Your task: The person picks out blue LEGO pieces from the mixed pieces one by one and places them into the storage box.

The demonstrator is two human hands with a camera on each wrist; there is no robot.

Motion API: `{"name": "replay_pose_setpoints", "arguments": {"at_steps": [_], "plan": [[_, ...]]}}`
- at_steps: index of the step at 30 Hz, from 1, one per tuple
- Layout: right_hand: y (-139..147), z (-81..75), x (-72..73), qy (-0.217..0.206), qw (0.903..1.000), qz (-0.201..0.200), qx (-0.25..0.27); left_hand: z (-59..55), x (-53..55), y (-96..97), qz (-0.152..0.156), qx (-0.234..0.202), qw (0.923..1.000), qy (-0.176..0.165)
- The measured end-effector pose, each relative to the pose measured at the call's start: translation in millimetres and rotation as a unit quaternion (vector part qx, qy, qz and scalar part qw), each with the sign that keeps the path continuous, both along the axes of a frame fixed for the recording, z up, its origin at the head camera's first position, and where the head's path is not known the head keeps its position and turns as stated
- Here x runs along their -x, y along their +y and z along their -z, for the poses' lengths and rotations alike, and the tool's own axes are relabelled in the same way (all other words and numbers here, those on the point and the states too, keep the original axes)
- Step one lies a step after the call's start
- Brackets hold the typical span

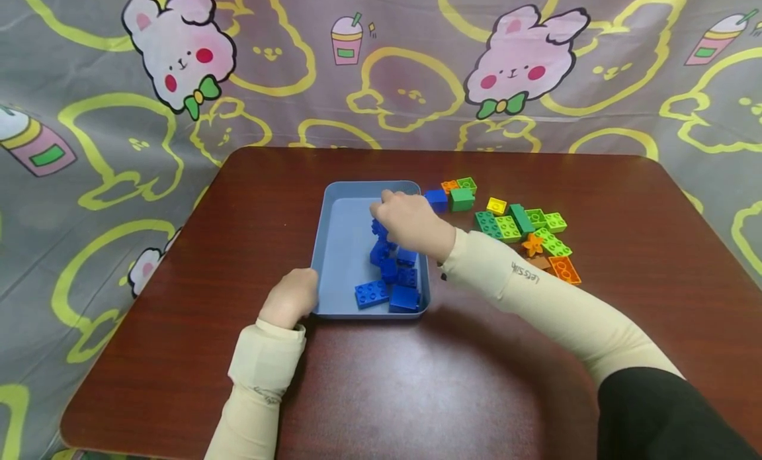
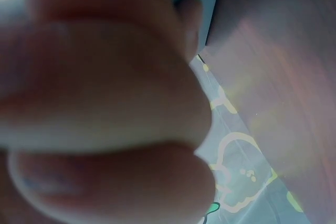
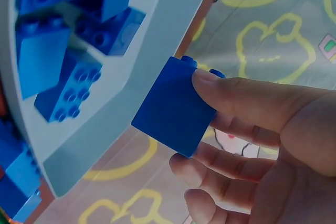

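Observation:
A blue toy building block (image 3: 170,108) is pinched between the thumb and fingers of my right hand (image 1: 413,223), above the right half of a blue-grey tray (image 1: 345,248). Several blue blocks (image 1: 372,294) lie loosely in the tray's right side. My left hand (image 1: 290,298) grips the tray's left edge near its front corner, with curled fingers. In the left wrist view those fingers (image 2: 105,87) are close and blurred, covering most of the tray. The held block is hard to make out from the head view, where the right hand covers it.
Right of the tray, on the brown table (image 1: 476,380), lie another blue block (image 1: 436,200), a green block (image 1: 462,200), a yellow block (image 1: 497,206), an orange block (image 1: 564,270) and an orange star-shaped piece (image 1: 532,244). A patterned cloth (image 1: 393,69) hangs behind.

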State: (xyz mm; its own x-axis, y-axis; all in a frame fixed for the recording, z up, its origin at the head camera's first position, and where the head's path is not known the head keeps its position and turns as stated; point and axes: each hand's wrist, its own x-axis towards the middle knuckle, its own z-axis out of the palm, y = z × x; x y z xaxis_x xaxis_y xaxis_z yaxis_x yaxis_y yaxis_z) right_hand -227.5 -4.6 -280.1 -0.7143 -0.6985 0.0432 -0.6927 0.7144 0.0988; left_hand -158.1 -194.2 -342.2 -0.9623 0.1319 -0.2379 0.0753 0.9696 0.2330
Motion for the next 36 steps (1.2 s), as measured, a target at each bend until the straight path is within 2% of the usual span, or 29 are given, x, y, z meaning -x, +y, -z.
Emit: {"name": "replay_pose_setpoints", "arguments": {"at_steps": [10, 18, 26, 36], "plan": [[-16.2, 11.0, -7.6, -0.008, 0.9992, -0.037, -0.017, -1.0, -0.1, 1.2, -0.003, 0.002, 1.0, -0.008], [-25.7, 19.0, -13.2, 0.008, 0.9976, -0.064, -0.026, -1.4, -0.3, 1.3, -0.005, 0.004, 1.0, -0.008], [-29.1, 26.3, -15.1, -0.032, 0.996, -0.082, -0.014, -1.5, 0.5, 2.1, -0.003, 0.001, 0.9999, -0.014], [-36.0, 32.7, -14.7, -0.015, 0.994, -0.108, -0.01, -0.9, 1.8, 1.2, -0.008, 0.007, 0.9997, -0.021]]}}
